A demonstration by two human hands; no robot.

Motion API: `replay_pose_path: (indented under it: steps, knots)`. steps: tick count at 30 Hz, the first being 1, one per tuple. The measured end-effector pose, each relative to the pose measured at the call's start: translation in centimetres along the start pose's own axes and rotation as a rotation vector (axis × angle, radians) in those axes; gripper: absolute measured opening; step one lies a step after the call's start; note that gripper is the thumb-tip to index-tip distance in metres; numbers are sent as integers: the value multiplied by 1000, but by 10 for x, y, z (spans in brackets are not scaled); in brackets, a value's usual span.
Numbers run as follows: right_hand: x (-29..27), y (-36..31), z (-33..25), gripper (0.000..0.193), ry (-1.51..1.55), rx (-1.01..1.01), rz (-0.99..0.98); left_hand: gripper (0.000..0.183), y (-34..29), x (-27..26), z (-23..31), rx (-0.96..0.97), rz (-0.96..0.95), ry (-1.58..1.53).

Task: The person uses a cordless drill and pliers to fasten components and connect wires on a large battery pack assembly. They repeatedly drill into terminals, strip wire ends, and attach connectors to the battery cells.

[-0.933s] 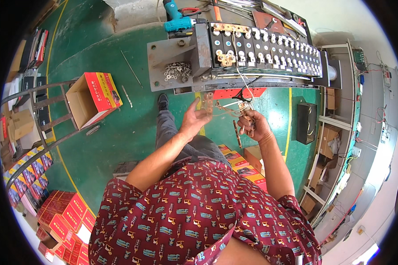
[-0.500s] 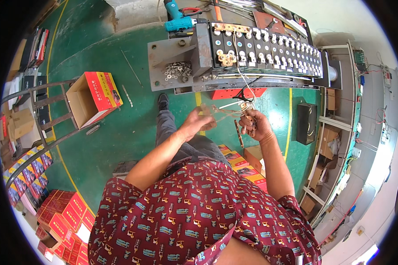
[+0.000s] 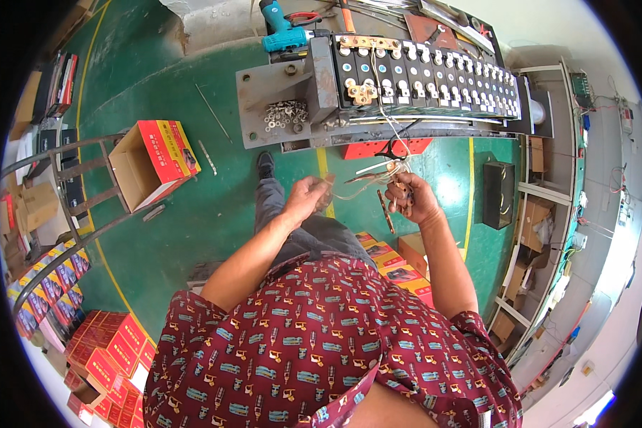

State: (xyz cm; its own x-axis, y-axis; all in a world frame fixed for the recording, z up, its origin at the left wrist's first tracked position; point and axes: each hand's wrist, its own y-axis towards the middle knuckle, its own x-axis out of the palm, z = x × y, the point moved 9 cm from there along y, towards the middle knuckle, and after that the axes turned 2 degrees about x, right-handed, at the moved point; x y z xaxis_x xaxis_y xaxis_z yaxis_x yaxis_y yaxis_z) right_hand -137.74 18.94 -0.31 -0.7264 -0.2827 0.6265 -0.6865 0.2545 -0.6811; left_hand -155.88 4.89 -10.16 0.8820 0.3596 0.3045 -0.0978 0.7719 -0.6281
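Note:
My left hand (image 3: 307,199) is closed in a pinch over the floor; its blurred fingertips hold the end of a thin pale wire (image 3: 349,194). That wire runs across to a tangled bundle of wires (image 3: 399,165) with metal ends. My right hand (image 3: 414,200) is wrapped round the bundle, fingers curled and darkly smudged. Below its fingers hangs a narrow copper-coloured strip (image 3: 386,212). Pale wires rise from the bundle to a long row of black battery cells (image 3: 421,82) with white terminals and copper connector plates (image 3: 362,92). What lies inside my right palm is hidden.
On the steel bench (image 3: 253,107) is a pile of washers (image 3: 285,115), with a teal power drill (image 3: 282,36) behind. A red open carton (image 3: 153,164) stands left beside a metal cart rail (image 3: 71,167). Red-yellow boxes (image 3: 385,257) sit near my legs; shelving (image 3: 542,192) lines the right.
My left hand has drawn slightly left, away from my right hand, and its fingers are closer together. My right hand stays nearly in place with the wire bundle.

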Motion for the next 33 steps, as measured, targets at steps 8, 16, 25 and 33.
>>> replay_pose_path:
  steps: [8, 16, 25, 33]
  knots:
    - [0, -2, -4, 18, -13, -15, 38, 21, -8, -4, 10, -15, -40, -41]
    - [-3, 5, 4, 20, 30, 21, 5, 17, -9, -17, 24, 45, 21, -326]
    - [2, 4, 3, 13, -29, 27, 77, 87, -35, -12, 88, 391, 25, -192]
    - [-2, 6, 3, 19, -12, -1, 43, 79, -32, -16, 79, 351, 4, -156]
